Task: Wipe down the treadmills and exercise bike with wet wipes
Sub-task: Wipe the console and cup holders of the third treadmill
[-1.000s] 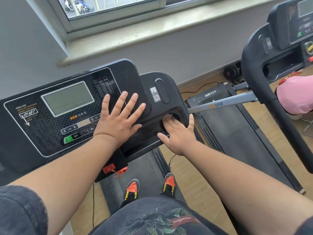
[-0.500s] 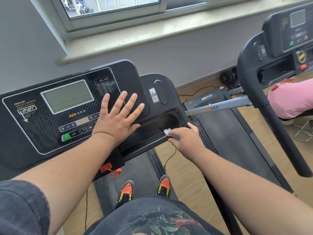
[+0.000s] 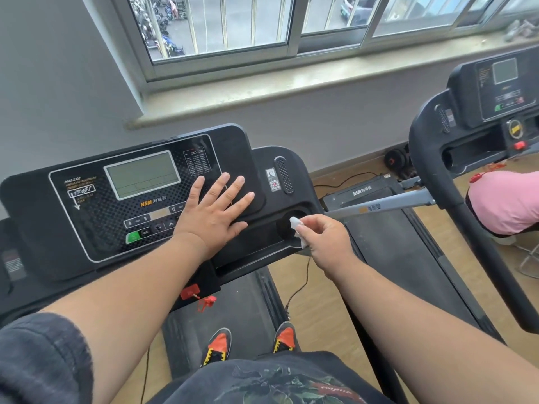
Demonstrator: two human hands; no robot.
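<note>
A person stands on the near treadmill's belt, facing its console (image 3: 140,199) under a window. The left hand (image 3: 214,211) lies flat on the console's right half, fingers spread wide, next to the screen and buttons. The right hand (image 3: 322,239) pinches a small crumpled white wipe (image 3: 297,228) between thumb and fingers, held just over the round cup well (image 3: 291,225) at the console's right end; can't tell if the wipe touches the plastic.

Progress, judged from this view: early to mid on treadmill no. 1. Work is at the console's right tray area. No wet streaks or dust lines show on the black panel, so which parts are already wiped can't be read off. Handrails, side arms and the belt (image 3: 233,310), w/ orange-and-black shoes on it, likely remain.

To the console's right, well apart, a second treadmill (image 3: 481,112) w/ its own display stands untouched by either hand; it looks left to do. Something pink (image 3: 507,202) sits near that machine, identity unclear. No exercise bike is visible; that part appears to be pending too. A red safety clip (image 3: 201,298) hangs below the console.
</note>
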